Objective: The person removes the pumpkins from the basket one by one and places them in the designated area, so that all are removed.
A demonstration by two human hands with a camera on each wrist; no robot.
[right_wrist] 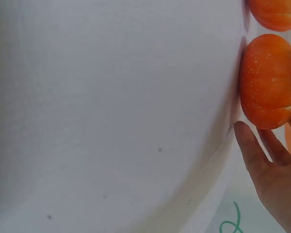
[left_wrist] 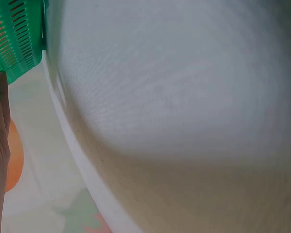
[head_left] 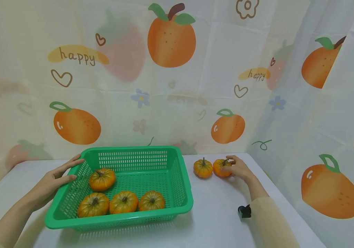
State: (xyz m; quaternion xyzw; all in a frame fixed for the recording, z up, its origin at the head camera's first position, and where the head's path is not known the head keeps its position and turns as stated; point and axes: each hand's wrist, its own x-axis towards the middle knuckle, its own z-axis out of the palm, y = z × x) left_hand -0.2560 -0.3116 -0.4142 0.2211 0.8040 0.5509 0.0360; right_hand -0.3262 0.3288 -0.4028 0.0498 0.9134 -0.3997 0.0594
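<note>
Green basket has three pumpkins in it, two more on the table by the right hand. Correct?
Not three: the head view shows four pumpkins in the green basket. Two more on the table by the right hand is right.

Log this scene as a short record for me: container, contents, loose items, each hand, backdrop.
Container: green perforated plastic basket
Contents: four round, ribbed yellow-orange pumpkins
Loose items: two small round orange pumpkins on white table, right of basket
Left hand: fingers on basket's left rim
Right hand: fingers at the farther-right loose pumpkin
Backdrop: pale cloth printed with oranges, hearts, "happy"
</note>
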